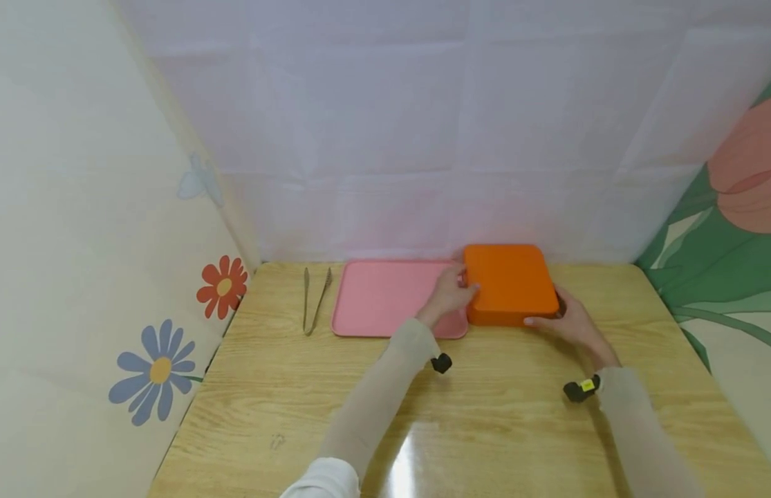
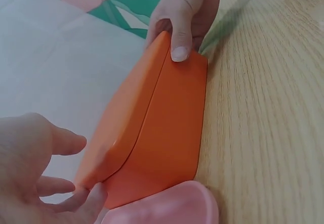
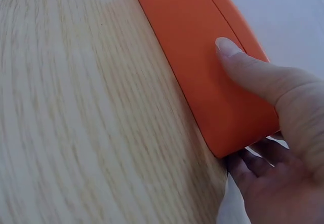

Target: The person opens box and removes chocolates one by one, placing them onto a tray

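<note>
An orange lidded box (image 1: 508, 280) stands on the table at the right end of a pink tray (image 1: 385, 297). A thin seam runs round it below the lid. My right hand (image 1: 574, 321) grips its right front corner. In the right wrist view the thumb (image 3: 248, 67) presses the front side, while the fingers bend round the right end, partly hidden. At the box's left side is my left hand (image 1: 449, 294), loosely bent. One fingertip (image 2: 97, 196) touches near the seam, and the thumb (image 2: 68, 142) stands apart from the fingers, over the lid's edge.
Metal tongs (image 1: 313, 304) lie spread on the table, left of the tray. A white cloth (image 1: 385, 138) hangs behind the wooden table (image 1: 497, 422). Flower-printed panels (image 1: 161, 370) flank it on both sides.
</note>
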Motion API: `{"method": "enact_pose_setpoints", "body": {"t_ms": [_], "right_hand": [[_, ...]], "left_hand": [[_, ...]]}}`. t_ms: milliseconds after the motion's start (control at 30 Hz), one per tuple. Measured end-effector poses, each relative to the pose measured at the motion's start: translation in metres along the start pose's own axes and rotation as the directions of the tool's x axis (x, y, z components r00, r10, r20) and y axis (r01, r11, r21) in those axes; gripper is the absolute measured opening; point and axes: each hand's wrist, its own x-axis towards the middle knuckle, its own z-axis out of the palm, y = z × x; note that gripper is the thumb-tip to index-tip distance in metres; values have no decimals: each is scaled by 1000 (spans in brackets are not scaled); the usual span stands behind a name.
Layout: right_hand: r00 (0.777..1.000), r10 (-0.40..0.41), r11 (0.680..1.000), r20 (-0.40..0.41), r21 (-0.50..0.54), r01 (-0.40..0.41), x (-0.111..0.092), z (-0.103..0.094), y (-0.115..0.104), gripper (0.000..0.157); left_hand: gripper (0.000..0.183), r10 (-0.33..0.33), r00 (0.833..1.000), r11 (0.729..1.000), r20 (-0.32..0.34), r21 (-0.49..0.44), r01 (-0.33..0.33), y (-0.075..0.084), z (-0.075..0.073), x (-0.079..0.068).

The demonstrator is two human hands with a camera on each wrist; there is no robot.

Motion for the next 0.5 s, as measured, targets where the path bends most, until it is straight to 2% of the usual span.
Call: {"method": "enact_pose_setpoints", "body": {"t_ms": [300,500], "right_hand": [[1000,2,1000,-6,-9,-2,0,3,2,116],[1000,10,1000,-9,0,-10,-1,3,2,115]], "left_hand": [[43,-120,993,989,-16,-94,118,-4,3,4],[45,-199,980,947,17,-252,197,-7,4,9]]}}
